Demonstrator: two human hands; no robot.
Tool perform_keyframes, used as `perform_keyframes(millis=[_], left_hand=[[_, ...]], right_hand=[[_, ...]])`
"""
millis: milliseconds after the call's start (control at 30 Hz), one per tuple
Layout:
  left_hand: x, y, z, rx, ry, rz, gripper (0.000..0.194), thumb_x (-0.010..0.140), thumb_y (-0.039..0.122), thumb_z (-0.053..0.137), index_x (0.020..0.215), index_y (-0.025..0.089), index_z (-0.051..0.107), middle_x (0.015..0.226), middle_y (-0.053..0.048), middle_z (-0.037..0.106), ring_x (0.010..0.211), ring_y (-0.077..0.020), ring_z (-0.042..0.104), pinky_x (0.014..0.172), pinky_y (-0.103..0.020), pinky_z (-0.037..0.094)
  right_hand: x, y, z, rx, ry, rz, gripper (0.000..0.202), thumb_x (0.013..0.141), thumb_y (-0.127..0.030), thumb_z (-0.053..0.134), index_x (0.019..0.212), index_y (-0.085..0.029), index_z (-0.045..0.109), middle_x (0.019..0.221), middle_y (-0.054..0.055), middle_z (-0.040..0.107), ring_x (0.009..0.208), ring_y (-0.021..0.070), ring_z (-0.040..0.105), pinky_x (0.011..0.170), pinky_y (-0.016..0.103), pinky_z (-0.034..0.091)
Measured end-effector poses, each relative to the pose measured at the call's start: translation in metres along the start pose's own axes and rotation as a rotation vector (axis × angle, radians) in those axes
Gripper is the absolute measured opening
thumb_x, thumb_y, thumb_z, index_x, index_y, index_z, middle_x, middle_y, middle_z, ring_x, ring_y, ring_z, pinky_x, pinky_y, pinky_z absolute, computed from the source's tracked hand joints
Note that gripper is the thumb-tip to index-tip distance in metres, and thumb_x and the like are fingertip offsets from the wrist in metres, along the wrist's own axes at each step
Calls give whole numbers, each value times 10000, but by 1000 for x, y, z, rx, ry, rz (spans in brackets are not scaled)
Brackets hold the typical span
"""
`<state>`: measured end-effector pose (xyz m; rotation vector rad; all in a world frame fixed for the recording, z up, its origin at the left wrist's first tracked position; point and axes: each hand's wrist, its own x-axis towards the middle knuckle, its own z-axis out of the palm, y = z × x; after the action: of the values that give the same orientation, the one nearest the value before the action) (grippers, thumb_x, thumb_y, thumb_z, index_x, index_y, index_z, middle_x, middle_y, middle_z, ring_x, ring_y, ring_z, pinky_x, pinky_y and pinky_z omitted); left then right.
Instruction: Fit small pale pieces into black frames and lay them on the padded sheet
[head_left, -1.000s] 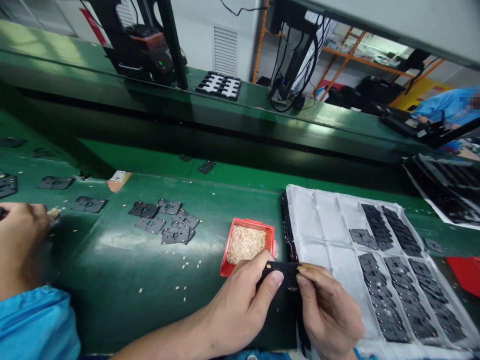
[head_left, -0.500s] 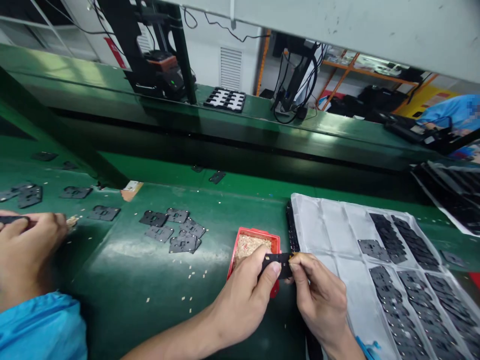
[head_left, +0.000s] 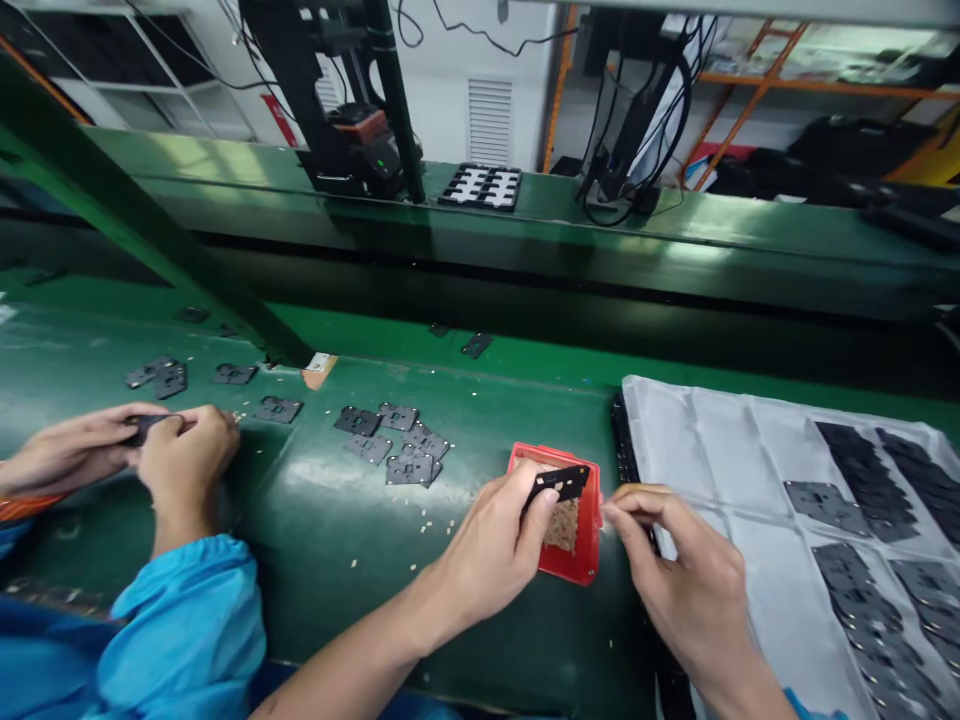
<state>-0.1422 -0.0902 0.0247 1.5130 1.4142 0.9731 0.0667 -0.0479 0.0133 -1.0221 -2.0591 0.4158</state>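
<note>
My left hand (head_left: 499, 525) grips a thin black plastic plate (head_left: 564, 484) above a red box (head_left: 589, 545). Small pale pieces show on the plate's face. Inside the box lies a heap of tiny tan pieces (head_left: 564, 525). My right hand (head_left: 675, 560) is just right of the box, apart from the plate, with thumb and forefinger pinched together; anything between those fingertips is too small to make out. Left of the box, several flat black plates (head_left: 409, 468) lie loosely piled on the green table (head_left: 322, 560).
A white compartment tray (head_left: 772, 570) at the right holds rows of black plates (head_left: 862, 610). Tiny pale pieces are scattered on the table. On the left, a co-worker's hands (head_left: 187, 455) hold another black part. A green post (head_left: 172, 245) slants down behind the table's left side.
My right hand has come away from the black plate, to the right. My left hand has tilted the plate over the box. The view has swung left, bringing in the co-worker's second hand.
</note>
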Motion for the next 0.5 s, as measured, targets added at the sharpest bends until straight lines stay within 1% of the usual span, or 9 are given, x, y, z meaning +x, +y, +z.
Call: perform_keyframes(millis=[67, 133, 200, 267, 333, 433, 500], left_hand=[[-5, 3, -1, 0, -34, 22, 198, 1112, 283, 394, 1105, 207, 577, 1056, -63, 721, 950, -208, 671, 877, -331, 487], [-9, 4, -1, 11, -68, 29, 192, 1110, 273, 394, 1084, 203, 570, 1002, -52, 701, 889, -198, 647, 847, -329, 482], [-12, 5, 2, 22, -90, 40, 177, 1107, 260, 393, 1055, 202, 551, 959, -42, 673, 838, -187, 615, 819, -326, 473], [-13, 5, 5, 18, -100, 61, 152, 1103, 240, 396, 1025, 205, 522, 954, -38, 650, 839, -180, 598, 824, -323, 468], [-14, 6, 7, -4, -112, 81, 137, 1097, 219, 394, 1009, 209, 499, 941, -34, 633, 829, -175, 586, 814, -319, 464], [-15, 10, 9, -39, -141, 85, 140, 1093, 203, 375, 1049, 202, 508, 954, -46, 637, 833, -181, 587, 811, -328, 469], [-15, 13, 9, -55, -156, 74, 154, 1091, 203, 368, 1098, 191, 521, 1012, -75, 658, 886, -199, 612, 850, -350, 485]], right_hand=[[1, -6, 0, -27, 41, -90, 196, 1008, -49, 624, 1076, -216, 699, 978, 41, 777, 893, 159, 761, 831, 281, 617], [3, -13, 2, -24, 76, -179, 289, 985, 10, 614, 1150, -203, 720, 1106, 81, 771, 1018, 184, 754, 915, 328, 618], [6, -18, 6, 15, 94, -230, 305, 956, 22, 649, 1154, -193, 737, 1204, 119, 734, 1128, 229, 725, 966, 395, 618], [8, -22, 10, 75, 82, -255, 313, 937, 22, 669, 1145, -199, 746, 1249, 132, 704, 1196, 265, 700, 994, 453, 619], [9, -23, 15, 138, 53, -266, 353, 931, 40, 652, 1164, -210, 744, 1248, 126, 699, 1198, 266, 702, 979, 461, 635], [5, -20, 17, 192, 33, -263, 413, 924, 81, 620, 1193, -209, 739, 1228, 116, 701, 1154, 238, 714, 924, 415, 660], [2, -18, 17, 209, 37, -258, 415, 916, 105, 612, 1173, -194, 744, 1214, 113, 702, 1142, 221, 713, 909, 382, 661]])
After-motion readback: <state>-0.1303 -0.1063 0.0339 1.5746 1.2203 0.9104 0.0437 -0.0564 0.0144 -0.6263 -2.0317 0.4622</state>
